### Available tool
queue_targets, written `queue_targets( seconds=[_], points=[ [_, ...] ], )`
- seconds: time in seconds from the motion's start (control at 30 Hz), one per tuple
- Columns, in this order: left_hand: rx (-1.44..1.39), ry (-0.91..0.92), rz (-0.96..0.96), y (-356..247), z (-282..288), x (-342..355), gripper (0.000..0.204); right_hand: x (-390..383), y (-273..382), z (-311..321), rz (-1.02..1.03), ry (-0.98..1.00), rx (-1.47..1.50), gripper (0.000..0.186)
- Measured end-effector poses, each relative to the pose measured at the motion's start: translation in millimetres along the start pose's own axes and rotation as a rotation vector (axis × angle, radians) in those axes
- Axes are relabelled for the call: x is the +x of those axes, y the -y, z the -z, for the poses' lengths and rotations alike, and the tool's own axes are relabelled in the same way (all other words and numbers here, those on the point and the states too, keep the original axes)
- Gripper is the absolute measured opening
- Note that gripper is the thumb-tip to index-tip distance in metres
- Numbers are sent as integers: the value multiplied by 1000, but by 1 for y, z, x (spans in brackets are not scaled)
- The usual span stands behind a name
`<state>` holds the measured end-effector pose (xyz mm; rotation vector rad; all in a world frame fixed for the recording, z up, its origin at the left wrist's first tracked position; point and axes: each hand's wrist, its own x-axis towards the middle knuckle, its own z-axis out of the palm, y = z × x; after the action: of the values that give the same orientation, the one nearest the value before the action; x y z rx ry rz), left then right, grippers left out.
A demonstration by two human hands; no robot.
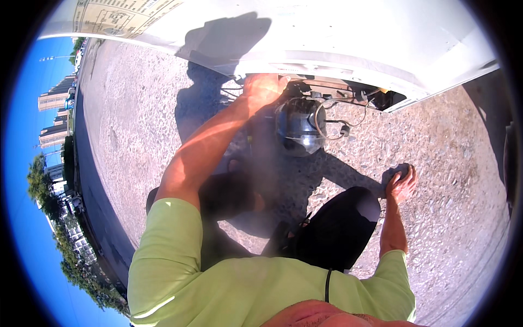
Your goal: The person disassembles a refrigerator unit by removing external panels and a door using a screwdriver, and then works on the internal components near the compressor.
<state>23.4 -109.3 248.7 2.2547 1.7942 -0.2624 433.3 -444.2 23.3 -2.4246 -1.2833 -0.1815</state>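
My left hand (262,88) is closed at the lower edge of a large white appliance cabinet (359,38); its thumb points right and the other fingers are partly hidden. Just right of it, a black, shiny compressor (298,126) with thin tubes sits at the cabinet's opened base. A thin looped tube (326,136) curves in front of the compressor. Low on the right, away from the cabinet, my right hand (401,185) is at the rough ground with its fingers apart. Nothing shows in it.
Wires and small parts (359,97) show along the cabinet's open base. A printed diagram label (117,16) is on its panel. My dark-clad knee (338,223) stands between my arms. Pebbly concrete (131,120) surrounds me; trees (41,182) and tall buildings (57,98) are far left.
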Motion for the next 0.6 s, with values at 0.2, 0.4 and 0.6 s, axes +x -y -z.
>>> queue_targets(
  seconds=[0.2, 0.4, 0.6],
  points=[
    [-64, 76, -59, 12, -7, 0, 47, -1, -8, -6, 58, -16, -27, 51],
    [-72, 66, 22, -6, 10, -2, 39, -8, -20, -19, 106, -91, -66, 57],
    [-93, 58, -27, 3, 5, -1, 37, -6, -23, -21, 129, -86, -69, 54]
  ],
)
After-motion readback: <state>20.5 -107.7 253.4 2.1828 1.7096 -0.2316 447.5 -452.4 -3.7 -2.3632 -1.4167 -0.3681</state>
